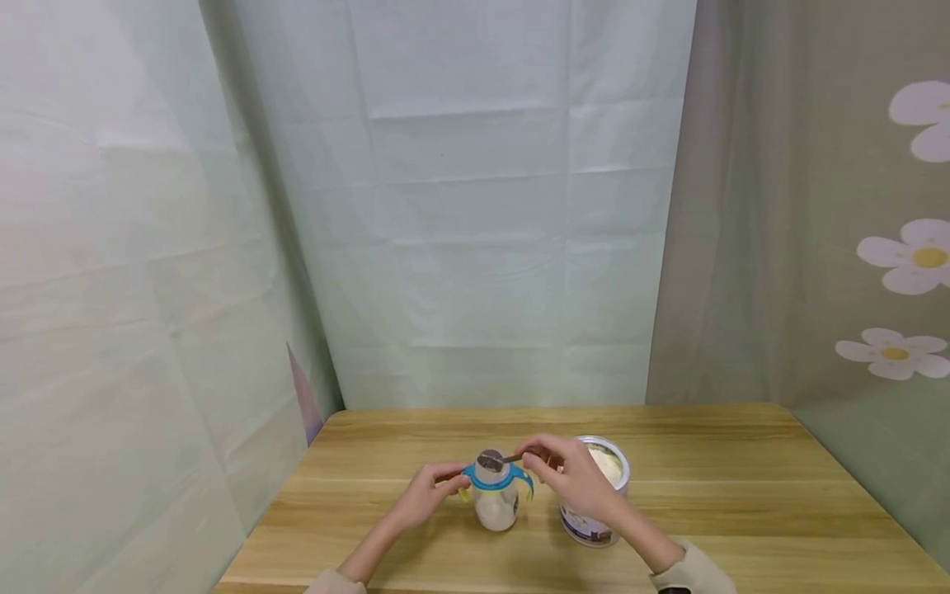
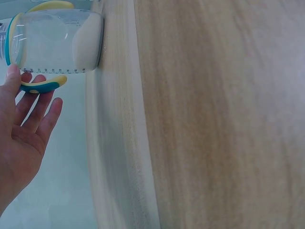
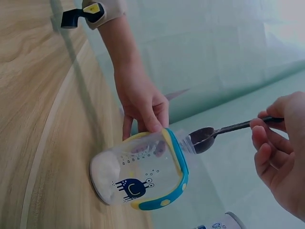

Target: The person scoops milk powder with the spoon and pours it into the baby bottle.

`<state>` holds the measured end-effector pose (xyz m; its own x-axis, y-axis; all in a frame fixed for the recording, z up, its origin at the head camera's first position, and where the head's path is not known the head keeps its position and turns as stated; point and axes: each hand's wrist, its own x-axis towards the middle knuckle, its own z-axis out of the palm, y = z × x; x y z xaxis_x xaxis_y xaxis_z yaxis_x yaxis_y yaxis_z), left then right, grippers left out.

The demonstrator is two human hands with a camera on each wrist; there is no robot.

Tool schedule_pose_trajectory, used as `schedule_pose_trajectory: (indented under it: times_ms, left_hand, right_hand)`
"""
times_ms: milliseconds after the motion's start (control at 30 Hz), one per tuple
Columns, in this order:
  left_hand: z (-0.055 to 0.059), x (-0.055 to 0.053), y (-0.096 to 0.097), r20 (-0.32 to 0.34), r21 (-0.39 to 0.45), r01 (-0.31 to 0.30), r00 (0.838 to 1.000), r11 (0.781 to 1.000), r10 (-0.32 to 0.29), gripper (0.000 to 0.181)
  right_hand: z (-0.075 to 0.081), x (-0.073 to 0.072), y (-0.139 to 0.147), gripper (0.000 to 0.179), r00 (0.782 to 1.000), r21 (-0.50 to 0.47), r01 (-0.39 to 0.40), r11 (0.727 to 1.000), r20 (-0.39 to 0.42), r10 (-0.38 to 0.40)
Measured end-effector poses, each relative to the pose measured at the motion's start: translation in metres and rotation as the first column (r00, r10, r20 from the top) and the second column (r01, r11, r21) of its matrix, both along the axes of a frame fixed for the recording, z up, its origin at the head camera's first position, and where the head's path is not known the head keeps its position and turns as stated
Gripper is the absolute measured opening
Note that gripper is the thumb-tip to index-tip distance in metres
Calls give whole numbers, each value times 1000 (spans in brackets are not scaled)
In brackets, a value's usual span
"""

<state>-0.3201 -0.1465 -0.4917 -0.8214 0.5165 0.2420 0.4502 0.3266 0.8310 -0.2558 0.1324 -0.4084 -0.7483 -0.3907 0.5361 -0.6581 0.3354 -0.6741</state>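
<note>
A clear baby bottle (image 1: 496,510) stands upright on the table, with white powder at its bottom and a blue-and-yellow collar with two handles. My left hand (image 1: 425,497) holds it by the left handle (image 2: 47,85), thumb against the collar and fingers behind. In my right hand (image 1: 575,474) is the handle of a dark metal spoon (image 3: 202,139), pinched between thumb and fingers. The spoon's bowl is at the bottle's open mouth, tipped so that its contents are hidden. Beside the bottle, partly behind my right hand, stands an open tin (image 1: 586,532) of pale powder.
The wooden table (image 1: 705,495) reaches back to a pale hanging curtain (image 1: 490,247). More cloth hangs at both sides, the right one printed with white flowers (image 1: 913,256).
</note>
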Motion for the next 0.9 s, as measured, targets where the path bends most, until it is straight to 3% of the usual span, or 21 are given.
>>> schedule_pose_trajectory:
  times_ms: [133, 333, 500, 900]
  left_hand:
    - [-1, 0, 0, 0, -6, -3, 1000, 1000, 3, 34]
    - [0, 1, 0, -1, 4, -3, 1000, 1000, 3, 34]
    - [0, 1, 1, 0, 8, -7, 1000, 1000, 7, 34]
    - [-1, 0, 1, -8, 29, 4, 1000, 1000, -4, 33]
  right_hand:
    - [-2, -3, 0, 14, 999, -56, 45, 997, 10, -45]
    - [-3, -4, 3, 15, 987, -122, 123, 985, 117, -109]
    - [-2, -4, 4, 16, 982, -187, 167, 968, 116, -147]
    - [-2, -4, 6, 16, 967, -321, 225, 920, 187, -171]
